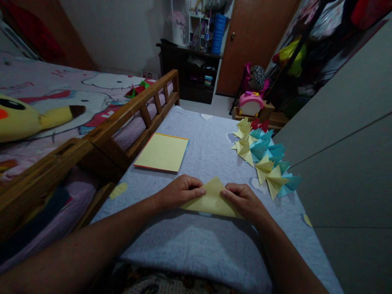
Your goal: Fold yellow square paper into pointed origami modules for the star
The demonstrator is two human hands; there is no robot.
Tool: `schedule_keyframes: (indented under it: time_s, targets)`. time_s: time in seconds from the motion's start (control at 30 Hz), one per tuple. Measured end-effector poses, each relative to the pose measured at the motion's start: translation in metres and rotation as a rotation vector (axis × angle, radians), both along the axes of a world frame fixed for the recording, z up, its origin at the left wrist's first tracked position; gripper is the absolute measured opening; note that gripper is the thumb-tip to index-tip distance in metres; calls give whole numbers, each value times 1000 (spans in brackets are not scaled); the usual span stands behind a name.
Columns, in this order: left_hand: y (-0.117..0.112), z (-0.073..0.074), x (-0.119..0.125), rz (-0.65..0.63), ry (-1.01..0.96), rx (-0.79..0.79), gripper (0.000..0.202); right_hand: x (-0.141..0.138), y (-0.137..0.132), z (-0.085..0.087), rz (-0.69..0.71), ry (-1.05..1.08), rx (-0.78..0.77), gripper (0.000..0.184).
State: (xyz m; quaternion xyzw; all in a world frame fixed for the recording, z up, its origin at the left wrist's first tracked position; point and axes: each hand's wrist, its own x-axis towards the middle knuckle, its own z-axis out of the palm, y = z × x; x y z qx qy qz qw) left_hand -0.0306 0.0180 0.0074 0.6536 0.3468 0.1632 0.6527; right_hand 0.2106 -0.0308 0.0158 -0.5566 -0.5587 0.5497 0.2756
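A sheet of yellow origami paper [213,200], folded into a triangle with its point facing away from me, is held just over the cloth-covered surface. On its left slope, my left hand [185,191] pinches the paper between thumb and fingers. My right hand [243,198] grips the opposite slope the same way, its thumb lying on top. Beyond my left hand lies a stack of square paper [162,152], yellow on top with orange, red and blue edges showing. To the right stand several folded paper pieces in yellow [276,179], blue [260,147] and red [259,125].
A wooden bed rail [134,108] runs along the left, with a yellow plush toy [21,118] on the bed behind it. A pale cabinet [346,163] borders the right side. At the back are a dark shelf unit [190,73] and a pink toy [251,103].
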Motion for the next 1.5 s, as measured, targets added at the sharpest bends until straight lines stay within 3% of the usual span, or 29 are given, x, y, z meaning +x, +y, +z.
schedule_keyframes:
  time_s: [0.63, 1.5]
  targets:
    - [1, -1, -1, -18, 4, 1, 44, 1, -2, 6, 71, -28, 19, 47]
    - [0, 0, -1, -11, 19, 11, 44, 0, -4, 3, 59, 4, -18, 50]
